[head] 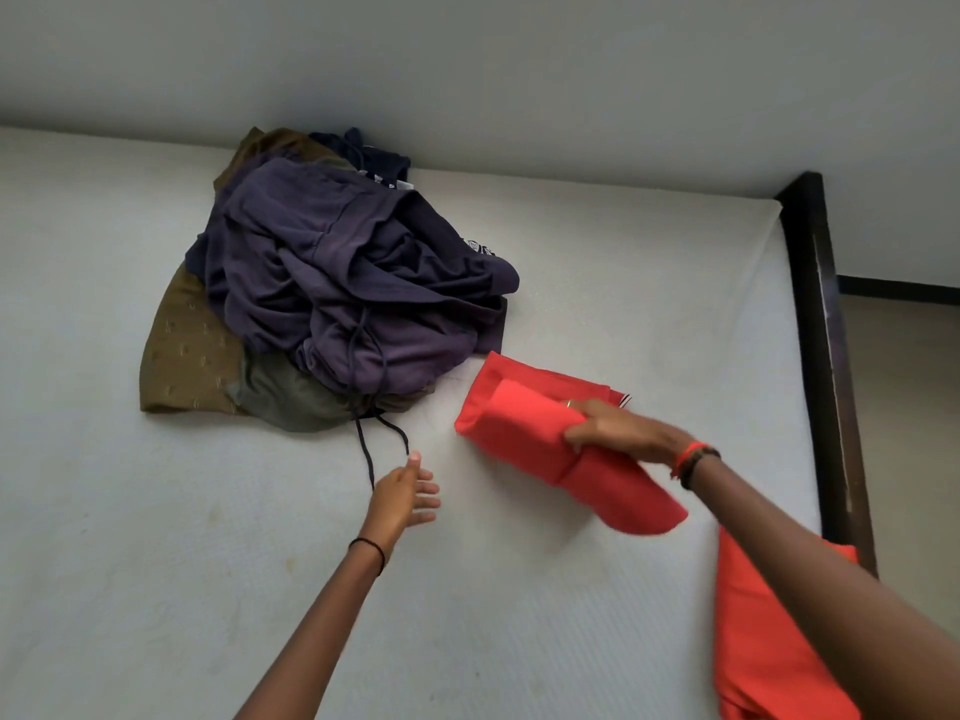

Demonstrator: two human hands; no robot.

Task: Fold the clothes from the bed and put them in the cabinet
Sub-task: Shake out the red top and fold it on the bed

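A folded red garment (524, 423) lies on the white mattress (156, 563), right of centre. My right hand (608, 426) grips its near edge, with part of the cloth drooping below the wrist. My left hand (405, 493) hovers open just left of it, fingers spread, holding nothing. Behind sits a heap of unfolded clothes (343, 283): purple garments on top, olive and grey ones beneath. A dark drawstring (371, 449) trails from the heap toward my left hand.
A dark wooden bed frame (826, 356) runs along the mattress's right edge. More orange-red cloth (763, 641) hangs at the lower right under my right arm. A pale wall (467, 70) stands behind the bed.
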